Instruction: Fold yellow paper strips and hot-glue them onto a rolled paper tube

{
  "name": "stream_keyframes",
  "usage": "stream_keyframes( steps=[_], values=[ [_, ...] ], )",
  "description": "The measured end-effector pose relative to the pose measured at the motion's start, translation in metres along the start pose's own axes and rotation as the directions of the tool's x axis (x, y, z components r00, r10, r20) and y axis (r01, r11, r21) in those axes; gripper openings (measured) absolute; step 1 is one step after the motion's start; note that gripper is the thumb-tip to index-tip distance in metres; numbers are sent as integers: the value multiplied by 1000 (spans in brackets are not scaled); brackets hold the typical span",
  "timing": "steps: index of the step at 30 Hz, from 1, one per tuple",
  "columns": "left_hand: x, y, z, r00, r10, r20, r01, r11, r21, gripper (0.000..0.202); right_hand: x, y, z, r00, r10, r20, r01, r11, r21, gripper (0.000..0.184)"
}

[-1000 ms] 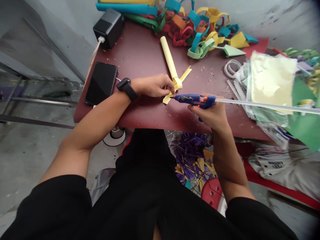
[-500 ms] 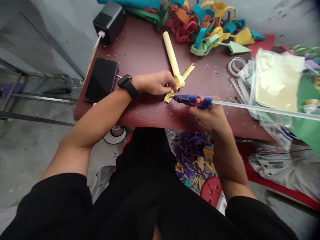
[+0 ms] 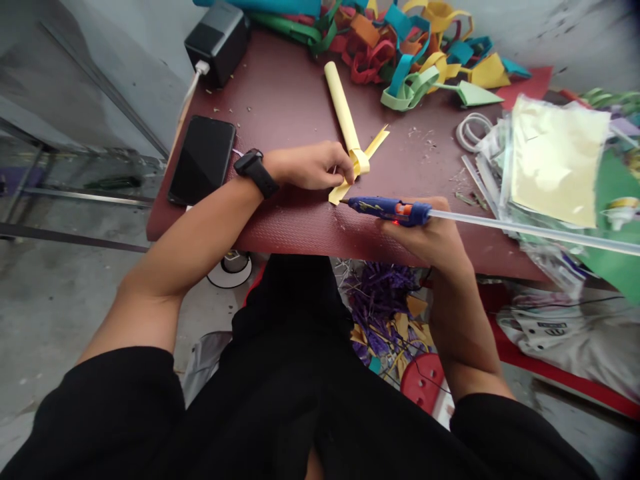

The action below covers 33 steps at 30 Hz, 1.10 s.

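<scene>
My right hand is wrapped round a blue hot glue gun. A long clear glue stick juts from its back end toward the right. The gun's nozzle points left and is at the lower end of a yellow paper strip. My left hand, with fingers closed, presses the strip near its looped part; the fingertips partly cover the paper. From the loop a rolled yellow paper tube extends away toward the back of the table, and another strip end sticks out to the right.
Colourful paper chains lie along the back of the maroon table. A phone and a black power box are at left. Yellow sheets in plastic and a small glue bottle lie right. Paper scraps cover the floor below.
My right hand has shifted the glue gun slightly down and to the right, its nozzle now at the strip's lower edge. My left hand stays put on the paper.
</scene>
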<state>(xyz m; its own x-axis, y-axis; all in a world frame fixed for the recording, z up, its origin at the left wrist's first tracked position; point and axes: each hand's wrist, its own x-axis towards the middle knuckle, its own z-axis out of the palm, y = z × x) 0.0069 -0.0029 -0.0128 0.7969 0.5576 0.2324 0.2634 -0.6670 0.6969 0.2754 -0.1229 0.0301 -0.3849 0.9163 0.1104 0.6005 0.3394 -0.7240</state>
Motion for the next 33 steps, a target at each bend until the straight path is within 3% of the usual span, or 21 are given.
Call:
stream_keyframes(
  steps=[8, 14, 21, 29, 33],
  values=[
    [-1, 1, 0, 1000, -11, -3, 11, 1000, 19, 35, 6, -2, -3, 998, -50, -39, 48, 997, -59, 32],
    [0, 0, 0, 1000, -2, 0, 2, 999, 34, 36, 12, 1, 3, 997, 16, -71, -19, 999, -41, 38],
    [0, -3, 1, 1000, 0, 6, 0, 999, 53, 36, 12, 4, 4, 998, 49, -40, -52, 997, -56, 41],
    [0, -3, 1, 999, -29, 29, 28, 999, 36, 40, 9, 0, -2, 999, 8, 40, -6, 999, -46, 45],
    [1, -2, 0, 1000, -27, 16, 27, 1000, 16, 40, 12, -10, -10, 1000, 12, -1, -12, 999, -40, 48]
  ],
)
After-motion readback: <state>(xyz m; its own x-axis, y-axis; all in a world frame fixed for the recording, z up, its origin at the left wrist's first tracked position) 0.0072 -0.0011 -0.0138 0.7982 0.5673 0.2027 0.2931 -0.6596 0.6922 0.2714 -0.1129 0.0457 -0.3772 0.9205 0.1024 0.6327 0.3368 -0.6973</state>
